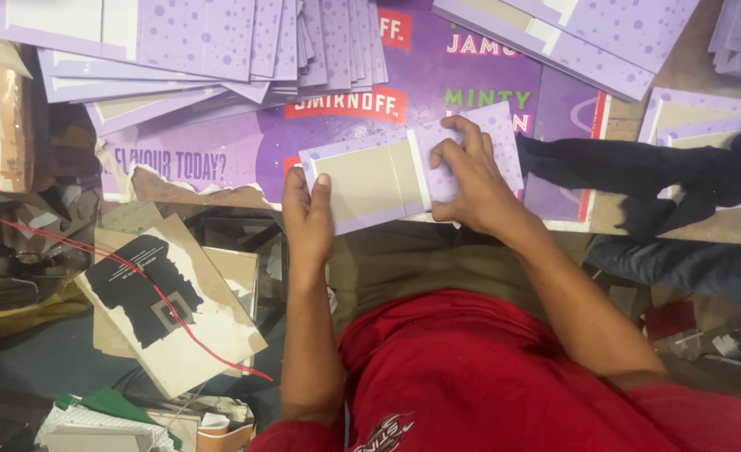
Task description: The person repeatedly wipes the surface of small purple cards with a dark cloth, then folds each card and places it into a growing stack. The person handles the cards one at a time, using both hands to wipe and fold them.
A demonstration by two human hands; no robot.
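A cluttered workbench (689,67) covered by a purple printed sheet (471,84) is noted, with lilac dotted covers stacked (220,50) behind. A lilac cover board (370,180) lies at the near edge. The left hand (308,222) rests flat, steadying it; the right hand (463,180) presses the folded flap. Pressure is best kept even along the crease.

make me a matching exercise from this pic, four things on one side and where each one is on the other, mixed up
Things:
1. left hand
2. right hand
3. stack of purple covers
4. dark cloth

Places:
A. far right of the table
B. flat on the purple flap at the right end of the open cover
C. fanned out at the table's top left
D. at the open cover's left edge, at the table's near edge

Pairs: 1-D, 2-B, 3-C, 4-A
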